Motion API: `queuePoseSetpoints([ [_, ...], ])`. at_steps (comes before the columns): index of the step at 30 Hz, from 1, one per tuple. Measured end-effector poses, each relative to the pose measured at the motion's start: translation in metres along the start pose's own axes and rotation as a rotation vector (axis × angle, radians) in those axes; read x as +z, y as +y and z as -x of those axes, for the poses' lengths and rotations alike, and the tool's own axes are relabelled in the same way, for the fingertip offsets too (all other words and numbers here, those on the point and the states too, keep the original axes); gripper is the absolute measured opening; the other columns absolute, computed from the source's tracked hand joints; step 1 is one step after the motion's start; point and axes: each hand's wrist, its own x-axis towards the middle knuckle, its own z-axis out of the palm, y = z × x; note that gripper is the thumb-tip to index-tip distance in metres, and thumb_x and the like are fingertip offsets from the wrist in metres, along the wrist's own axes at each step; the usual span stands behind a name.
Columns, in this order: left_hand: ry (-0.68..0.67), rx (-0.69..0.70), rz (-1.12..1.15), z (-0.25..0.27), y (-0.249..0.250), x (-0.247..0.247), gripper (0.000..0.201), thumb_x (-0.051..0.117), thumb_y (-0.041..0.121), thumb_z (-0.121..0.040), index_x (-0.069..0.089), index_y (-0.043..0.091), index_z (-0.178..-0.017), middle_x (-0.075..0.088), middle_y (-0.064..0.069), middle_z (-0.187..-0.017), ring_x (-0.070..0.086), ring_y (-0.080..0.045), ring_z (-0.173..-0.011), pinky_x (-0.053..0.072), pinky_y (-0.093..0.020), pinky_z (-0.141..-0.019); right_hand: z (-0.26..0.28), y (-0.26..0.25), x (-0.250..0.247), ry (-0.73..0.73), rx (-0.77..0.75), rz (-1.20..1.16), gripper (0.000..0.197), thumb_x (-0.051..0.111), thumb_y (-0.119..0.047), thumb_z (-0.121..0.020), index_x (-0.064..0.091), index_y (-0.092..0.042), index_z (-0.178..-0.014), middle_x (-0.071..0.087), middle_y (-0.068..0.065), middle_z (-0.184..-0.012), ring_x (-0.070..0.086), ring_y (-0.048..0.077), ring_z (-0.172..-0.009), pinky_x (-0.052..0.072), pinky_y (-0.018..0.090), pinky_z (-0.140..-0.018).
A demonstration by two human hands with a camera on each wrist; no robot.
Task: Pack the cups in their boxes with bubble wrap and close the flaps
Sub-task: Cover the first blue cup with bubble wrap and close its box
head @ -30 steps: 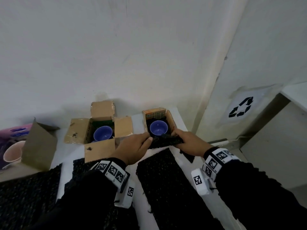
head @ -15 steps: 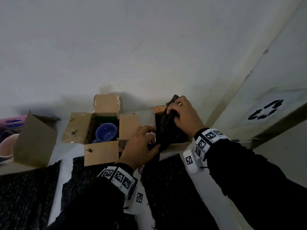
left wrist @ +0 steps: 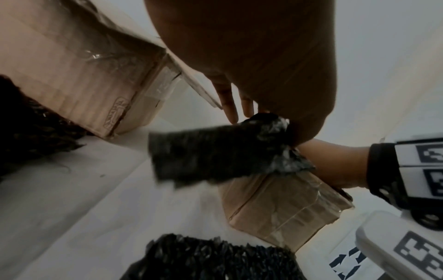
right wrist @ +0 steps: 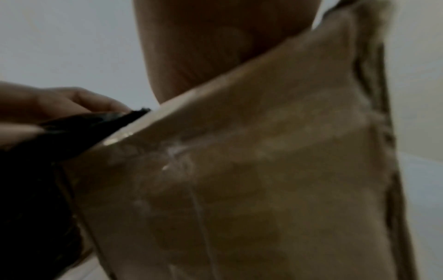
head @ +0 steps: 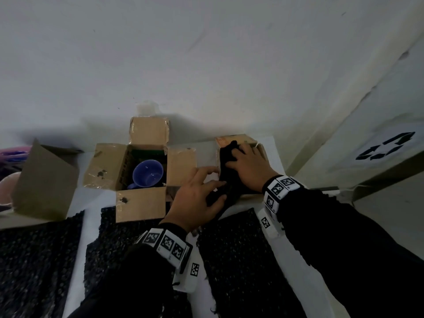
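Looking down from my head, my right hand [head: 249,171] lies over the small box [head: 238,140], fingers spread and pressing a black bubble wrap sheet [head: 226,164] down into it. My left hand [head: 195,200] is just beside, thumb and fingers closed on the sheet's near end, which hangs out over the box's front edge. Left of my fingers sits the larger box [head: 140,171], flaps open, a blue cup [head: 148,176] inside. More bubble wrap sheets [head: 238,260] lie flat below my wrists.

From my left wrist, the sheet's loose end juts out past my thumb, above the small box's corner.

From my right wrist, the picture is blurred; I see mostly the box wall, and probably my left fingertips [right wrist: 95,102] pinching the sheet at its rim.
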Motion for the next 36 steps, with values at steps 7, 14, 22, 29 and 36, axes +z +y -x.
queuePoseSetpoints([
  [7,-0.018,0.104,-0.113,-0.005,-0.005,0.001,0.027,0.054,0.029,-0.093,0.072,0.015,-0.107,0.063,0.002,-0.121,0.049,-0.025,-0.116,0.045,-0.044,-0.089,-0.009,-0.005,-0.010,-0.070,-0.029,-0.156,0.022,0.050,-0.014,-0.088,0.065,-0.018,-0.104,0.063,0.005,-0.106,0.057,0.027,-0.102,0.044,0.037,-0.080],
  [14,-0.058,0.110,-0.162,-0.004,-0.006,-0.001,0.027,0.056,0.032,-0.090,0.069,0.017,-0.107,0.063,0.004,-0.125,0.051,-0.025,-0.114,0.046,-0.042,-0.089,-0.005,-0.002,-0.004,0.131,0.064,-0.397,0.044,0.052,-0.006,-0.085,0.052,-0.020,-0.128,0.057,0.006,-0.127,0.055,0.027,-0.110,0.043,0.042,-0.092],
  [22,-0.059,-0.021,-0.016,0.001,0.004,0.001,0.033,0.059,0.032,-0.092,0.053,0.016,-0.121,0.049,-0.003,-0.115,0.051,-0.020,-0.098,0.050,-0.038,-0.079,0.000,0.006,-0.008,0.014,0.087,-0.273,0.034,0.055,-0.018,-0.084,0.063,-0.025,-0.116,0.057,0.002,-0.120,0.048,0.026,-0.114,0.038,0.045,-0.097],
  [29,0.039,-0.173,0.264,-0.001,0.007,0.002,0.028,0.048,0.023,-0.099,0.054,0.015,-0.126,0.065,-0.002,-0.103,0.064,-0.014,-0.086,0.053,-0.035,-0.074,0.026,-0.014,-0.009,0.015,0.310,-0.666,0.020,0.069,-0.038,-0.082,0.066,-0.019,-0.081,0.064,-0.008,-0.080,0.063,0.015,-0.089,0.050,0.030,-0.075],
  [36,-0.023,-0.411,0.373,-0.014,0.000,-0.002,0.024,0.054,0.024,-0.098,0.066,0.018,-0.119,0.071,0.000,-0.104,0.064,-0.004,-0.082,0.054,-0.020,-0.075,0.015,-0.020,-0.016,0.001,0.304,-0.645,0.006,0.070,-0.016,-0.081,0.071,-0.022,-0.080,0.072,-0.002,-0.090,0.066,0.016,-0.082,0.053,0.030,-0.075],
])
